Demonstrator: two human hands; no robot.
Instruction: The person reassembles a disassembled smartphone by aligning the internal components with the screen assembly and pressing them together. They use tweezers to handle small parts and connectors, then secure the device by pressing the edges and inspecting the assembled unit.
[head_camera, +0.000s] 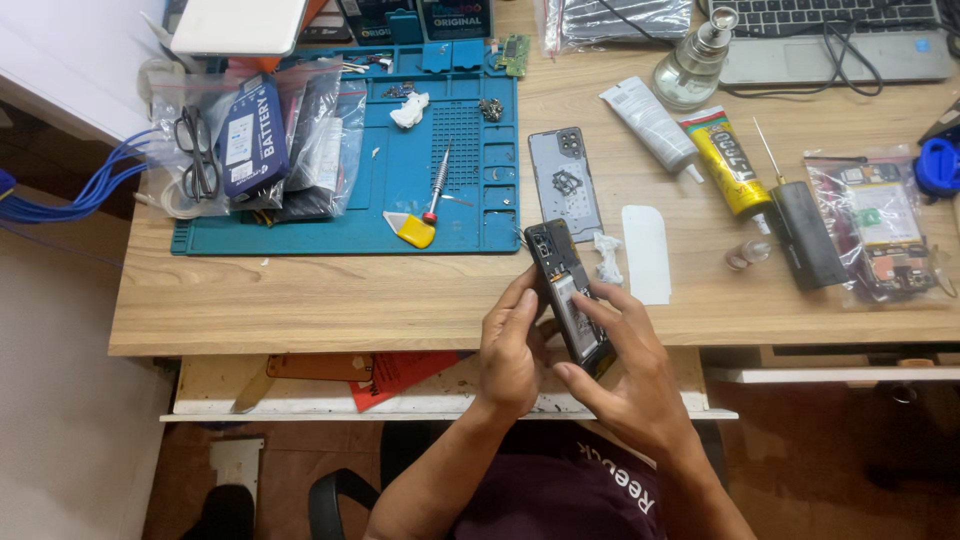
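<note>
Both hands hold an opened smartphone (567, 297) just above the near edge of the wooden workbench (330, 300), its back cover off so the battery and the dark board around the camera cluster face up. The left hand (512, 350) cups the phone's left edge, fingers curled around it and thumb lying along the side; the right hand (628, 372) clamps the lower right corner from beneath while its fingers reach over the battery area, seemingly pressing or picking at something there, though the exact contact is too small to make out. The removed grey back cover (565, 182) lies flat on the bench just beyond, with a white plastic strip (646, 252) beside it. To the left sits the blue repair mat (400, 180), carrying a red-collared screwdriver (437, 185) and a yellow-and-white pry pick (411, 229); a yellow adhesive tube (730, 162) lies well to the right. Doing this well would call for steady support from the left hand so the body does not twist, and light, even fingertip pressure on the battery rather than any sharp levering, keeping clear of the exposed board near the cameras.
</note>
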